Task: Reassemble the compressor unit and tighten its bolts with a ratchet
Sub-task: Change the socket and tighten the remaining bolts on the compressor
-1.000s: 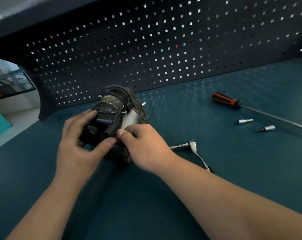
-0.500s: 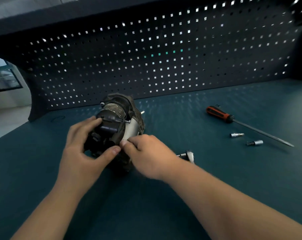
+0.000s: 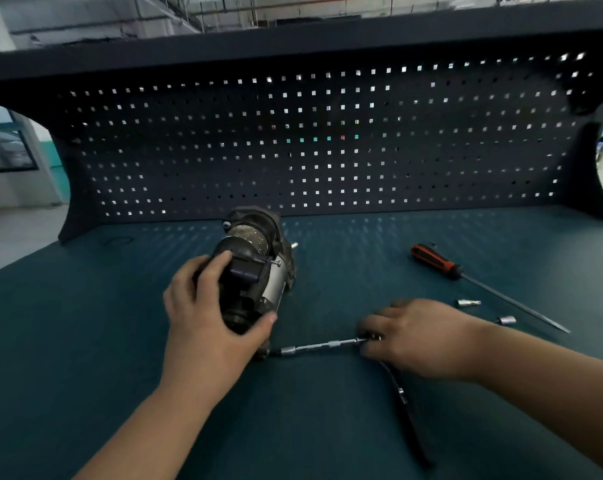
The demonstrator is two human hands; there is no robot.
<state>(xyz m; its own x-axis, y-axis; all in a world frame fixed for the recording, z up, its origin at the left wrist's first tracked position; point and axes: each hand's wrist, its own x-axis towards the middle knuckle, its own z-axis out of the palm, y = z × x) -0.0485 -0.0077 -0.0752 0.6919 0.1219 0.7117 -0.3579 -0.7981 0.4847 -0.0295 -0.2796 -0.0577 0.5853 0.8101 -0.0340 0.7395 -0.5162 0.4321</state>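
Item 1: compressor unit [image 3: 255, 268], on the bench [image 3: 85, 341]; your left hand [image 3: 203, 323] grips its near end. Item 2: ratchet [image 3: 405, 407], right of the unit; your right hand [image 3: 421, 337] pinches its head, and the extension bar [image 3: 324, 346] reaches the unit's base.

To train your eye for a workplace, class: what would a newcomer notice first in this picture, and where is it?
The dark compressor stands mid-way along the bench, gripped by the left hand. Right of it, the right hand holds the ratchet at its head. An orange-handled screwdriver lies further right.
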